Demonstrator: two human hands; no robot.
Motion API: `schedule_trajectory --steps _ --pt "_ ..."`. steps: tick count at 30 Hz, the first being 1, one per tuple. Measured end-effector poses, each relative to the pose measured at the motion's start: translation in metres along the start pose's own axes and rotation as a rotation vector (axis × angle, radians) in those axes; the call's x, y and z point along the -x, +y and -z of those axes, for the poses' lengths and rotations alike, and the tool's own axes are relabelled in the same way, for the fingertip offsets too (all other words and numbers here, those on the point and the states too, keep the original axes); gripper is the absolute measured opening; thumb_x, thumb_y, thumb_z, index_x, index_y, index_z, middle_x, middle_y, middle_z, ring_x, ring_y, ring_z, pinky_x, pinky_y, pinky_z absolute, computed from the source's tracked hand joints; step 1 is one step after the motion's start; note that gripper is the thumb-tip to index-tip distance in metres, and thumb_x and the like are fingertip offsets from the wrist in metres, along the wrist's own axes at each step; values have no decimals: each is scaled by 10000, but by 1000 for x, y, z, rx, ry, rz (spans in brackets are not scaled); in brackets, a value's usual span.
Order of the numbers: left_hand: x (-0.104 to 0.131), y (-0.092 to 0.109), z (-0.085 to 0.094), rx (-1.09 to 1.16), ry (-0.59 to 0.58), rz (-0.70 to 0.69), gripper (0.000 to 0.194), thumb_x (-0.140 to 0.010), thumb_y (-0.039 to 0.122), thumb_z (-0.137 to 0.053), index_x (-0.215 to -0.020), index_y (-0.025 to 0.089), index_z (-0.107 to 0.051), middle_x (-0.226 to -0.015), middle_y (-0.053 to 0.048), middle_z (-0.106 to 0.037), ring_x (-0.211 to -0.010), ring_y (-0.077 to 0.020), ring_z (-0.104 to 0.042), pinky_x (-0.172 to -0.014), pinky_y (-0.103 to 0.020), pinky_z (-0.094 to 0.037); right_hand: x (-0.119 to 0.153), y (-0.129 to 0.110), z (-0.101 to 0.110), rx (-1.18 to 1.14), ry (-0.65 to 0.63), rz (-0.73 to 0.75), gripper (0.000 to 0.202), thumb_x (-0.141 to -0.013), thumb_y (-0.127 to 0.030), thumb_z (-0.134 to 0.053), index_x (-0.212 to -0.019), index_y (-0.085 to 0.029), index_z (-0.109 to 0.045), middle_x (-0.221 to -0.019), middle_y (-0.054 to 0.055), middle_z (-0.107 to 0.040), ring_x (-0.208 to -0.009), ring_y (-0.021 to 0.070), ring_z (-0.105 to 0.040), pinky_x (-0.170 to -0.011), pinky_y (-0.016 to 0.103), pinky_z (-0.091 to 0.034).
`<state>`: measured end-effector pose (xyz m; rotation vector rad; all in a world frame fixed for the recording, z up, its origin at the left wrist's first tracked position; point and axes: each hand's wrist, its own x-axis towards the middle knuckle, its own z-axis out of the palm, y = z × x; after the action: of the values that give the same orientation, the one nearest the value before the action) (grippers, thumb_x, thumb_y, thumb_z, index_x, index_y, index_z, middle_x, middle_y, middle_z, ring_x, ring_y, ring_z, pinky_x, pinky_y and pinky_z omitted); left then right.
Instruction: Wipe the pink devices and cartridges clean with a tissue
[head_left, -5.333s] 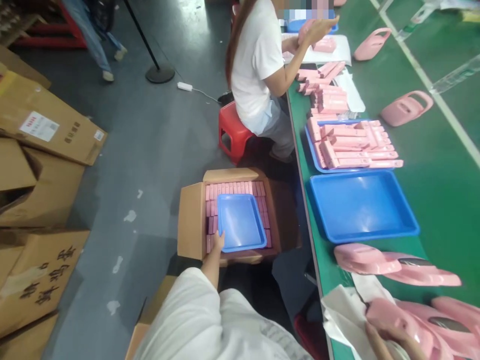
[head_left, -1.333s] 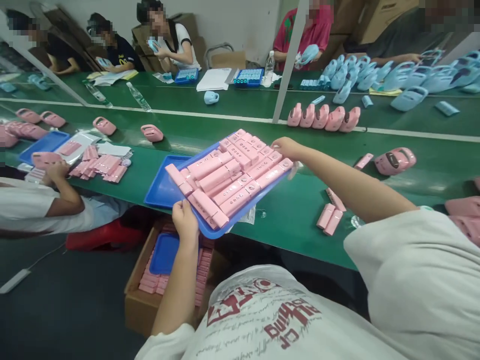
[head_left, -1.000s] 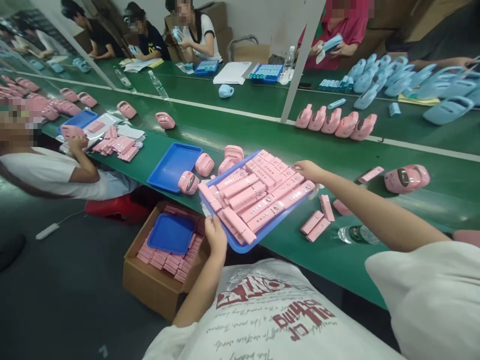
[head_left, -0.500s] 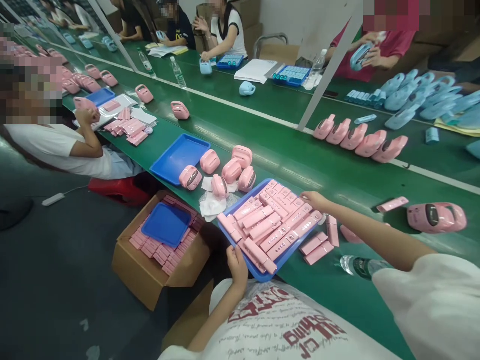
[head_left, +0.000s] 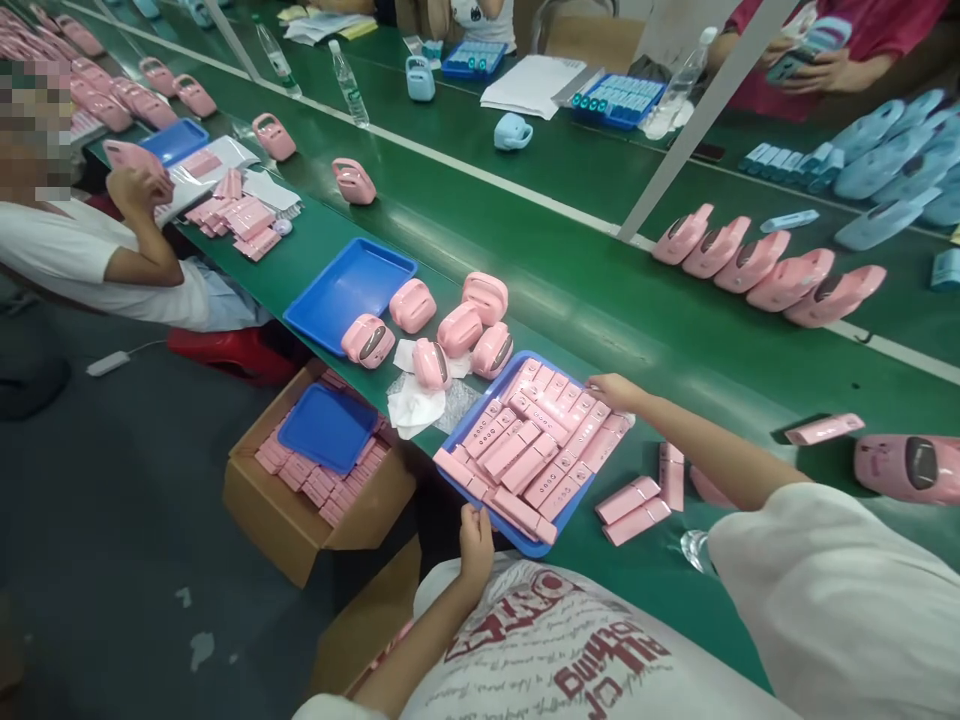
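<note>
My left hand (head_left: 476,542) grips the near left edge of a blue plastic tray (head_left: 535,549), fingers curled at its rim. On the far right edge of the same tray, my right hand (head_left: 615,391) is closed, its fingertips partly hidden by the rim. Long pink rectangular bars (head_left: 521,450) with small printed marks fill the tray, some lying across others. Just right of it, several loose pink bars (head_left: 636,508) lie on the green table. Beyond the tray's left corner stand pink rounded housings (head_left: 459,330) with handles, near white tissue (head_left: 415,403).
Another blue tray (head_left: 322,300) lies further left. Below the table edge, a cardboard box (head_left: 300,545) holds pink bars under a blue tray. Pink housings (head_left: 750,262) line the white strip. A co-worker (head_left: 60,240) sits left; others work opposite with blue housings (head_left: 885,160).
The tray has shifted slightly left, away from the loose bars, with both hands staying on it. My view has tilted down. Across the table, a co-worker's hand has left a blue housing.
</note>
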<state>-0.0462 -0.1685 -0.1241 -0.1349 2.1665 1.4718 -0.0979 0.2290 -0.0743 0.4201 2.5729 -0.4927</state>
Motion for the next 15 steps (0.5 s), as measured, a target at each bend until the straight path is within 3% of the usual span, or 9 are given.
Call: schedule_trajectory --steps 3,8,13,15 --pt "-3 9 6 -87 -74 -1 434 -785 667 -437 -738 241 -366 -571 15 -554 -510 -157 -559 -517 -293 -440 -8 -5 9 -10 -15 -11 216 -878 -250 -501 -938 -157 -687 -970 113 -700 -915 229 -653 -789 309 -483" --pt "-15 27 26 -271 -223 -12 340 -787 622 -425 -711 299 -351 -610 -25 -601 -564 -249 -623 -563 -394 -450 -14 -24 25 -67 -35 -106 185 -877 -322 -590 -871 -146 -646 -919 55 -675 -864 146 -629 -844 351 -498" --pt "-35 58 58 -501 -456 -67 228 -698 513 -575 -708 306 -480 -631 -34 -614 -678 -291 -646 -687 -432 -452 -5 -42 55 -262 86 -210 208 -740 -276 -722 -870 -121 -678 -902 111 -688 -880 212 -642 -811 321 -500" --pt "-44 75 68 -591 -553 -89 210 -688 481 -590 -729 282 -542 -641 -29 -620 -691 -282 -635 -695 -423 -451 3 -47 67 -373 150 -218 232 -744 -278 -702 -916 -123 -691 -925 108 -700 -879 218 -647 -785 286 -500"
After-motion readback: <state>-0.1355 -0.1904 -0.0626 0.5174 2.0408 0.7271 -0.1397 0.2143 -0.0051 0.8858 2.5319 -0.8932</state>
